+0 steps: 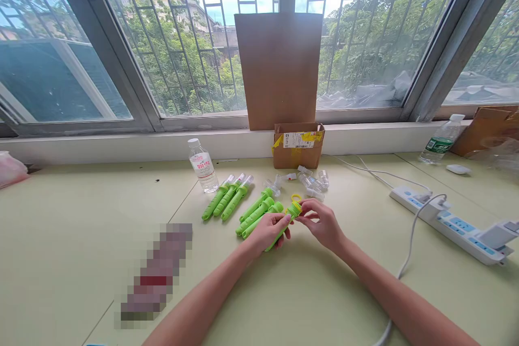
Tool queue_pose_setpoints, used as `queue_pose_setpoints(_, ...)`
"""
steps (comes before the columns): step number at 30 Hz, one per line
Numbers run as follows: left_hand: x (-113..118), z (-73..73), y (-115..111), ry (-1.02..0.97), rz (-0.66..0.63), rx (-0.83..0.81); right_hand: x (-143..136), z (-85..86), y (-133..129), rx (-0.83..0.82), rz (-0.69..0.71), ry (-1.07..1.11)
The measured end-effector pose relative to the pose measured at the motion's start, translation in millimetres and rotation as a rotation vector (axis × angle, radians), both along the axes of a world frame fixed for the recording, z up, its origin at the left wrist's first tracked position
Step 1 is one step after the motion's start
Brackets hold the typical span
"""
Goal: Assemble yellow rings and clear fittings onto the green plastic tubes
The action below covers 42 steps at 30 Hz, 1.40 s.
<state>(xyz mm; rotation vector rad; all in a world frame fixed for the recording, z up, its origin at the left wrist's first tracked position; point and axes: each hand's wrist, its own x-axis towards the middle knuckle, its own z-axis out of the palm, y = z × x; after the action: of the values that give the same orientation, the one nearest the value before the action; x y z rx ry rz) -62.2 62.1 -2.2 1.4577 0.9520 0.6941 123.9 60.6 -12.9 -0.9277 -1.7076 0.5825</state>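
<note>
My left hand (271,231) is wrapped round a green plastic tube (279,239) with a threaded top, held at a slant. Against that top, the fingertips of my right hand (321,223) pinch a small yellow ring piece (296,198); its lower part is partly hidden. Beside my left hand lie several uncapped green tubes (254,216) with side holes. Farther left, three green tubes (227,197) carry clear caps. Behind my right hand, several loose clear caps (311,181) lie in a pile.
A small cardboard box (298,158) stands behind the caps. One water bottle (203,166) is at back left, another bottle (441,139) at back right. A white power strip (450,224) with a grey cable (412,243) lies on the right. Left, a blurred-out object (158,270) lies flat.
</note>
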Motion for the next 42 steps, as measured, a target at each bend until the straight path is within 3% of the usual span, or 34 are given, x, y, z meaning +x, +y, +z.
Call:
queue_pose_setpoints(11, 1.8, 5.6, -6.5, 0.063, 0.074, -0.041, -0.8, -1.4, 0.4, -0.003, 0.006, 0.006)
queue_pose_setpoints(20, 2.0, 1.4, -5.1, -0.018, 0.053, -0.014, -1.6, 0.3, -1.1, 0.001, -0.003, -0.002)
queue_pose_setpoints(30, 4.6, 3.7, -6.0, -0.055, 0.118, -0.057, -1.2, 3.1, -2.3, -0.006, -0.028, -0.027)
queue_pose_setpoints(42, 4.9, 8.6, -8.0, -0.046, 0.110, -0.068, -1.4, 3.0, -0.6, 0.004, -0.049, -0.037)
